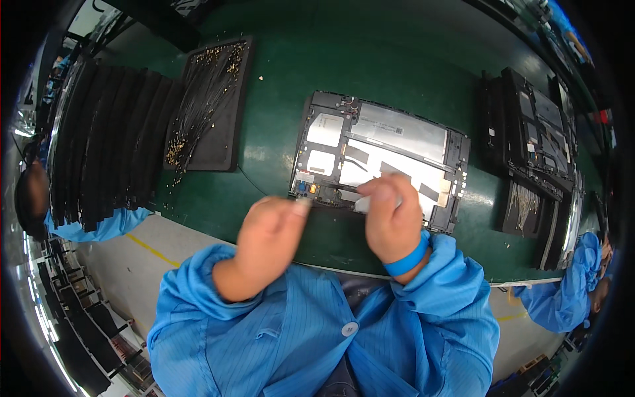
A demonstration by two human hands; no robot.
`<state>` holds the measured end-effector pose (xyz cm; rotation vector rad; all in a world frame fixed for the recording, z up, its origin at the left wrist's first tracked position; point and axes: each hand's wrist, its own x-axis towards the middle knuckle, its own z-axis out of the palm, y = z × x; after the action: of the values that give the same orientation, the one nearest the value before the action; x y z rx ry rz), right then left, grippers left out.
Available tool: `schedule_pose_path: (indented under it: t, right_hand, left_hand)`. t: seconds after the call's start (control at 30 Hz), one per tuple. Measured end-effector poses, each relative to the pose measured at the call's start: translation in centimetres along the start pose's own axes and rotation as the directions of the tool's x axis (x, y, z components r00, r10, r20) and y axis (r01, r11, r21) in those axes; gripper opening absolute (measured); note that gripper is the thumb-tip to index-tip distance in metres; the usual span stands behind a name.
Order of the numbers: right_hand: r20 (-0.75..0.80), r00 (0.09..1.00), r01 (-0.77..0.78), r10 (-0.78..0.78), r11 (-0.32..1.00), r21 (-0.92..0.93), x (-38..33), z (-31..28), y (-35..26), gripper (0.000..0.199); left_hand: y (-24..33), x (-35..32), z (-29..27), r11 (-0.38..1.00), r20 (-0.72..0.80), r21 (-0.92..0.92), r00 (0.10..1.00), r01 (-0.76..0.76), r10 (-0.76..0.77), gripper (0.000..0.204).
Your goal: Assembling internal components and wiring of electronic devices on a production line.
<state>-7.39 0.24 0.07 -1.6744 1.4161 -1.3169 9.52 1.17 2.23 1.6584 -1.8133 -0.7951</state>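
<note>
An opened tablet-like device [456, 149] lies on the green bench, its silver plates, white panels and a small circuit board [325, 192] exposed. My left hand [266, 241] is closed beside the board's left corner, thumb and forefinger pinched together and blurred. A thin dark cable [253, 182] runs from the tray side towards this hand; whether the fingers hold it I cannot tell. My right hand [395, 215], with a blue wristband [407, 257], is curled over the device's near edge. Something small and whitish shows by its fingers, too unclear to name.
Left of the device, a black foam tray [221, 142] holds many thin cables with gold-coloured ends. Stacked black trays [116, 132] stand farther left. At right are stacked devices [539, 126] and another cable tray [522, 208]. A person in blue [562, 298] is at the far right.
</note>
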Motion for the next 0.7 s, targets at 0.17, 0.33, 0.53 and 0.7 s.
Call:
schedule_pose_path:
  t: [0.17, 0.33, 0.53, 0.7]
  right_hand:
    - [-0.096, 0.935, -0.279, 0.34, 0.877, 0.391, -0.1, 0.1, 0.1, 0.028]
    - [-0.04, 0.939, -0.297, 0.343, 0.863, 0.408, 0.5, -0.2, -0.2, 0.031]
    - [-0.005, 0.908, -0.351, 0.419, 0.767, 0.537, 0.6, -0.2, -0.3, 0.033]
    - [0.039, 0.892, -0.403, 0.45, 0.755, 0.516, 0.8, -0.4, -0.5, 0.035]
  left_hand:
    - [-1.5, 0.6, -1.2, 0.123, 0.446, -0.668, 0.527, 0.734, -0.723, 0.027]
    - [-1.6, 2.3, 0.0, 0.468, 0.089, -0.745, 0.766, 0.475, -0.636, 0.03]
    - [0.5, -1.7, -1.4, 0.45, 0.716, -0.349, 0.544, 0.822, -0.437, 0.038]
    - [-0.6, 0.1, 0.6, 0.253, 0.848, -0.347, 0.417, 0.903, -0.327, 0.028]
